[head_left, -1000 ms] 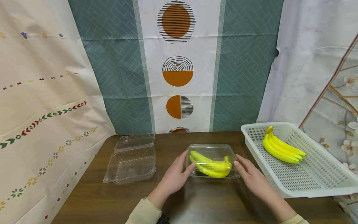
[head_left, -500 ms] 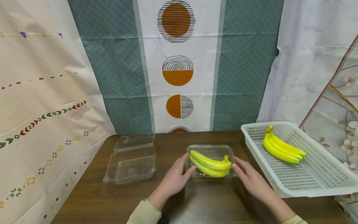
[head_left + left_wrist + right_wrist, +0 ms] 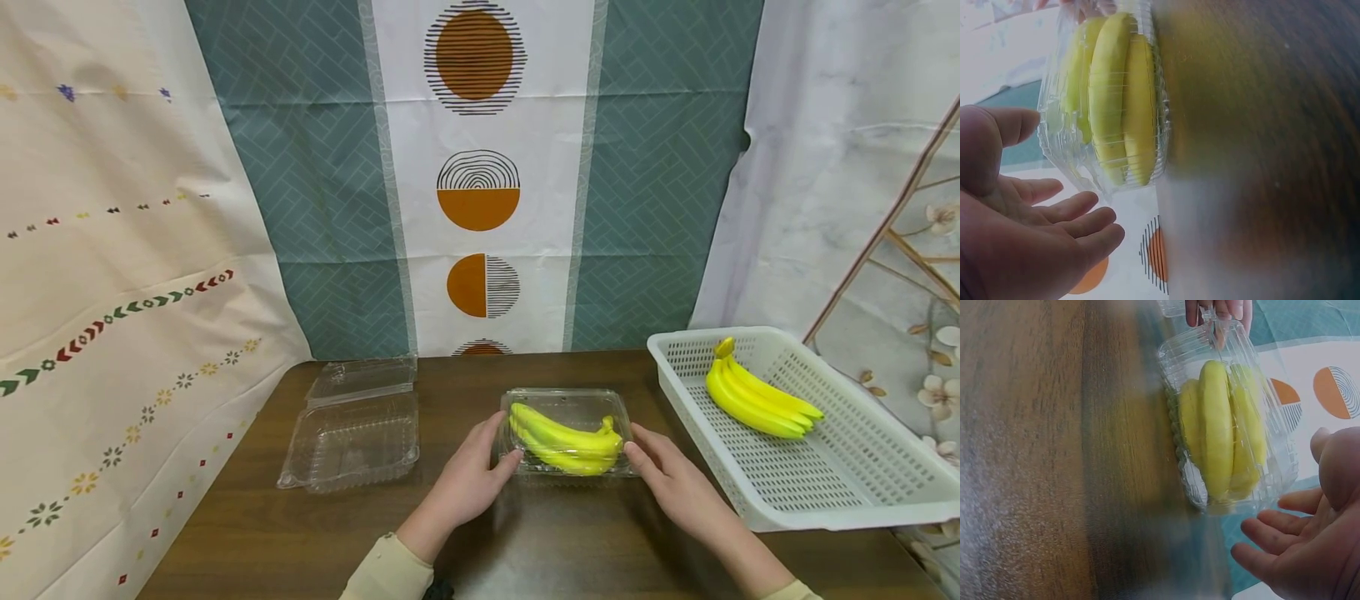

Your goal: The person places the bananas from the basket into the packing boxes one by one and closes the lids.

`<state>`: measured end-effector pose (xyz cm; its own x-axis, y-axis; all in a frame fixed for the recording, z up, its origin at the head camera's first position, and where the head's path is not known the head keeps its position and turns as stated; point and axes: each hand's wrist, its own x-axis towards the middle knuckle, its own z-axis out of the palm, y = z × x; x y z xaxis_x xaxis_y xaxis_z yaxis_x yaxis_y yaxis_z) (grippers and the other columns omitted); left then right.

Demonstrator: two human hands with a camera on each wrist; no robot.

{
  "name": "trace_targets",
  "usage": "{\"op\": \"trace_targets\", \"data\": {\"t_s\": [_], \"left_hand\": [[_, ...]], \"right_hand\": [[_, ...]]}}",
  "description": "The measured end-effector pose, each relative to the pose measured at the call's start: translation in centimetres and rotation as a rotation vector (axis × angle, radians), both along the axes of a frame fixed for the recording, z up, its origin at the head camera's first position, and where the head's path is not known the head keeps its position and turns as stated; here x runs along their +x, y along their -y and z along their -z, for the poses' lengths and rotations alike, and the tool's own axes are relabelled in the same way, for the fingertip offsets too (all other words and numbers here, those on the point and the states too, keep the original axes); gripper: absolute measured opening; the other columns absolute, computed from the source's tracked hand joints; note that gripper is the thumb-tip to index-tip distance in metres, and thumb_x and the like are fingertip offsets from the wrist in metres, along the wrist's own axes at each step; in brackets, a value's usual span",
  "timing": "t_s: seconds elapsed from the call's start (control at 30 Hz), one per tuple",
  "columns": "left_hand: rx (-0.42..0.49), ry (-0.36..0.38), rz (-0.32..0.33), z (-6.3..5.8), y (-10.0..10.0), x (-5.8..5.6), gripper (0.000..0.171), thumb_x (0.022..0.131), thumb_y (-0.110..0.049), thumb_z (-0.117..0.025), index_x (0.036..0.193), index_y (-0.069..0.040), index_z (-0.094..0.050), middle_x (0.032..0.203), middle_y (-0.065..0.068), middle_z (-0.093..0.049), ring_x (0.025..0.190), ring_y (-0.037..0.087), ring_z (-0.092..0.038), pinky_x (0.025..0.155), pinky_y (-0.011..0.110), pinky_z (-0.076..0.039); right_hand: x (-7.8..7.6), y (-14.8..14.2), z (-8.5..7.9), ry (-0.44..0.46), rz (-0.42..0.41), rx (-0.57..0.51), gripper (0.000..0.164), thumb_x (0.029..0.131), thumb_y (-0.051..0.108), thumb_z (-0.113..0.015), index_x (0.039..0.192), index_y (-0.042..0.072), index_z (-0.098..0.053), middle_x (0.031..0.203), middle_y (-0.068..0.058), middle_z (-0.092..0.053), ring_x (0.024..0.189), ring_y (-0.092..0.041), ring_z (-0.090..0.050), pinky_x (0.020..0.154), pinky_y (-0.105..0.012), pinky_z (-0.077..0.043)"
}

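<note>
A clear plastic clamshell box (image 3: 585, 403) stands on the table in front of me, its lid down over a bunch of yellow bananas (image 3: 566, 446). My left hand (image 3: 468, 471) lies against the box's left side, thumb at the front corner. On the opposite side, my right hand (image 3: 675, 475) touches the box with its thumb near the front edge. Both wrist views show the fingers extended and spread beside the box; the left thumb (image 3: 1019, 125) meets its rim. Bananas (image 3: 1216, 431) show through the clear wall in the right wrist view.
A second clamshell box (image 3: 360, 442) sits with its lid raised at the left. On the right, a white perforated basket (image 3: 832, 487) holds another banana bunch (image 3: 757, 396). Patterned cloths hang behind the brown table (image 3: 540, 542) and on both sides.
The front of the lid has come down onto the box over the bananas. My right hand has shifted slightly left; afterwards both hands stay nearly still.
</note>
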<state>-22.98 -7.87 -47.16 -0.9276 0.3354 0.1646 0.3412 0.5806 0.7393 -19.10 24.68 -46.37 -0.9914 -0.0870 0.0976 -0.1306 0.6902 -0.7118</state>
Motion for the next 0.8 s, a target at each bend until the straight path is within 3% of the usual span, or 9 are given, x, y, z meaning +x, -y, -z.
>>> {"op": "trace_targets", "data": {"t_s": [0.5,0.7,0.8], "left_hand": [[0.032,0.048,-0.034,0.1,0.4,-0.2,0.067,0.110,-0.024,-0.066,0.169,-0.007,-0.041,0.164,0.021,-0.050,0.151,0.043,-0.050,0.118,0.068,-0.043],[0.032,0.056,-0.047,0.0,0.4,-0.2,0.062,0.110,-0.022,-0.066,0.165,-0.003,-0.045,0.143,0.019,-0.063,0.128,0.036,-0.064,0.103,0.062,-0.053],[0.022,0.053,-0.050,0.1,0.5,-0.3,0.060,0.109,-0.022,-0.066,0.163,-0.001,-0.048,0.133,0.016,-0.066,0.114,0.031,-0.065,0.095,0.057,-0.054]], "right_hand": [[0.0,-1.0,0.7,0.077,0.026,-0.028,0.073,0.118,0.046,-0.053,0.169,-0.005,-0.037,0.169,-0.033,-0.039,0.149,-0.055,-0.046,0.114,-0.070,-0.045],[-0.1,-1.1,0.8,0.102,0.034,-0.029,0.076,0.117,0.049,-0.054,0.168,-0.005,-0.038,0.168,-0.032,-0.043,0.147,-0.054,-0.049,0.113,-0.067,-0.048],[-0.1,-1.1,0.8,0.109,0.039,-0.038,0.076,0.117,0.050,-0.054,0.168,-0.004,-0.039,0.166,-0.032,-0.044,0.145,-0.053,-0.052,0.111,-0.066,-0.050]]}}
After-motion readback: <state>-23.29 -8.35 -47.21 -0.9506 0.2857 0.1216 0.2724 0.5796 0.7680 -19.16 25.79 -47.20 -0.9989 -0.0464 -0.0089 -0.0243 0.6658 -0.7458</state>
